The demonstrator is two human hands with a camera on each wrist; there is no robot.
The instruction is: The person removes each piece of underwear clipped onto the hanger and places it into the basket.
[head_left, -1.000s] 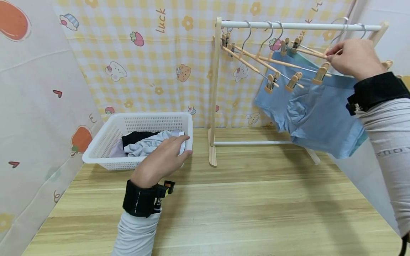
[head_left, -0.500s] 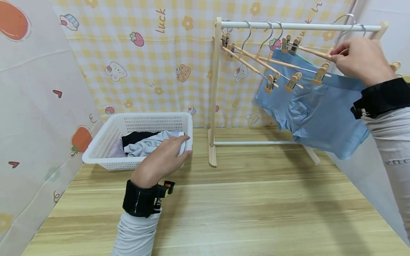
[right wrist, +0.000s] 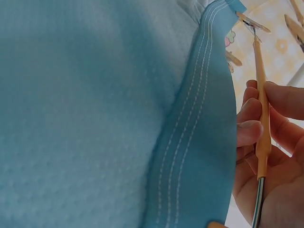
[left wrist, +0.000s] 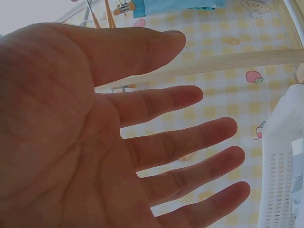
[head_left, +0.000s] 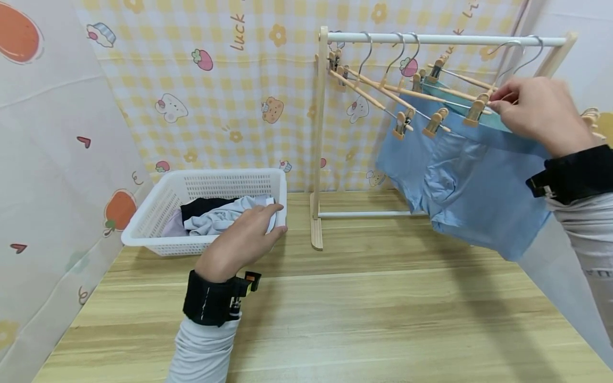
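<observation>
My right hand [head_left: 543,109] pinches the wooden bar of a clip hanger [right wrist: 262,109] between thumb and fingers. Light blue boxer briefs [head_left: 483,175] hang by the waistband from it, below the rail at the right. The hanger's hook lies near the rail; whether it rests on it I cannot tell. In the right wrist view, the briefs' stitched waistband fills much of the frame beside my fingers. My left hand [head_left: 241,239] hovers at the front right corner of a white basket [head_left: 167,240], its fingers straight and spread, holding nothing in the left wrist view.
A wooden rack [head_left: 318,133] with a white rail [head_left: 445,39] stands at the right back. Several other clip hangers crowd its left part. Grey, black and lilac clothes [head_left: 220,213] lie in the basket on the wooden table [head_left: 306,319]. A patterned curtain hangs behind.
My right hand has lowered slightly with the hanger, and its hook has dropped relative to the rail. The briefs have come down and swung nearer. My left hand has stayed in place.
</observation>
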